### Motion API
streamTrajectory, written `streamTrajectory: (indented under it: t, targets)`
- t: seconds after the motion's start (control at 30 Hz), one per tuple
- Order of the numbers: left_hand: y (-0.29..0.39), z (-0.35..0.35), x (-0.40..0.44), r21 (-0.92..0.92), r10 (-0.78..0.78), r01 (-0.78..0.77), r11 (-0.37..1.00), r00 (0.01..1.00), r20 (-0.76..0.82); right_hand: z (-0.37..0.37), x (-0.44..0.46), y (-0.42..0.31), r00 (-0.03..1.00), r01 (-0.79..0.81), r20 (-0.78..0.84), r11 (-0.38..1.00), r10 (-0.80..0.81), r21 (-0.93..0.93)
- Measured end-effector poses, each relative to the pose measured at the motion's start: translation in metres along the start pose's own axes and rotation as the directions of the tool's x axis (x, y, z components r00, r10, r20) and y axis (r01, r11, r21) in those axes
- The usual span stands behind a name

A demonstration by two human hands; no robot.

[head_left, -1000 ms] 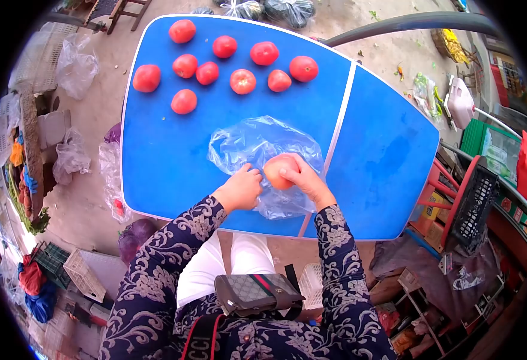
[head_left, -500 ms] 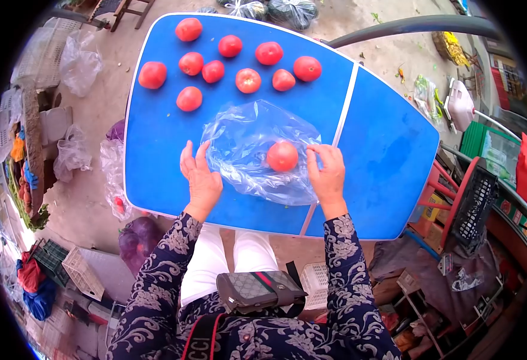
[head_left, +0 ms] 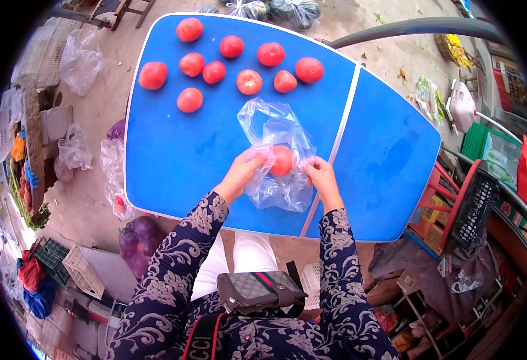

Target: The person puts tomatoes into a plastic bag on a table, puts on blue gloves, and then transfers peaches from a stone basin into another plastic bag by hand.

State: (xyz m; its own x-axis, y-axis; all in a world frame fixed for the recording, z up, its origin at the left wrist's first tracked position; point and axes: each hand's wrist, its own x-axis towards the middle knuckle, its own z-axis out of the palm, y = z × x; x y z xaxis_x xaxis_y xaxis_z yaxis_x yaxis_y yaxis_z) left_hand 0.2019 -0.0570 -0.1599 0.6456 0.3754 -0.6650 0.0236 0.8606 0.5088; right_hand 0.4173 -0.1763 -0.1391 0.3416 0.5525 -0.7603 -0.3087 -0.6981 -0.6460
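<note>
A clear plastic bag (head_left: 284,195) lies bunched on the blue table (head_left: 173,156), with a single red tomato (head_left: 282,161) inside or under its film. My left hand (head_left: 242,172) pinches the bag's left side, close beside the tomato. On the right side, my right hand (head_left: 322,178) grips the bag's edge between thumb and fingers. Several loose red tomatoes (head_left: 249,82) are spread over the far part of the table, beyond the bag.
A white seam (head_left: 344,120) crosses the table right of the bag. A dark curved bar (head_left: 419,27) passes over the far right edge. Red stool legs (head_left: 446,186) and a black crate (head_left: 475,207) stand to the right. Bagged purple produce (head_left: 140,243) sits near-left.
My right hand let go of the tomato by the middle frame and now holds the bag. My left hand opened out left, then came back to the bag, which is now gathered narrower around the tomato.
</note>
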Motion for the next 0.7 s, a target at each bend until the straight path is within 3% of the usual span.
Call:
streamTrajectory:
  t: [0.03,0.07,0.17,0.27,0.3,0.37,0.4,0.47,0.53,0.63,0.7]
  targets:
    - [-0.004,-0.005,0.003,0.035,-0.025,0.027,0.999,0.999,-0.035,-0.001,0.0,-0.001,0.996,0.085,-0.033,0.992,-0.089,-0.098]
    - [-0.008,-0.011,0.005,0.071,-0.049,0.054,0.996,0.996,-0.07,-0.002,-0.003,0.0,0.914,0.347,-0.181,0.93,-0.364,-0.12]
    - [-0.017,-0.019,0.011,-0.228,-0.103,0.059,0.972,0.977,-0.189,-0.014,-0.024,-0.025,0.921,0.322,-0.32,0.895,-0.222,0.308]
    - [-0.01,-0.014,-0.004,-0.227,-0.175,0.12,0.966,0.954,-0.242,-0.043,-0.03,-0.02,0.839,0.307,-0.465,0.951,-0.281,-0.02]
    - [-0.008,-0.014,-0.007,-0.22,-0.197,0.141,0.965,0.946,-0.259,-0.039,-0.039,-0.03,0.757,0.267,-0.537,0.926,-0.373,-0.266]
    - [-0.004,-0.011,-0.011,-0.203,-0.197,0.141,0.969,0.937,-0.29,-0.017,-0.059,-0.063,0.553,0.072,-0.586,0.735,-0.592,-0.675]
    - [-0.005,-0.008,-0.014,-0.201,-0.207,0.15,0.968,0.93,-0.304,-0.012,-0.06,-0.059,0.486,0.1,-0.473,0.585,-0.735,-0.805]
    - [-0.006,-0.008,-0.012,-0.204,-0.201,0.148,0.968,0.941,-0.272,0.021,-0.068,-0.068,0.563,0.216,-0.098,0.261,-0.821,-0.941]
    - [-0.016,-0.017,-0.008,-0.185,-0.19,0.148,0.971,0.954,-0.23,0.059,-0.057,-0.057,0.685,0.389,0.138,0.199,-0.715,-0.9]
    - [-0.006,0.0,-0.001,-0.171,-0.22,0.189,0.967,0.958,-0.184,0.082,-0.013,-0.003,0.763,0.39,0.217,0.166,-0.609,-0.906]
    - [-0.003,0.01,0.008,-0.169,-0.223,0.198,0.966,0.964,-0.146,0.083,-0.008,-0.015,0.766,0.41,0.247,0.155,-0.594,-0.899]
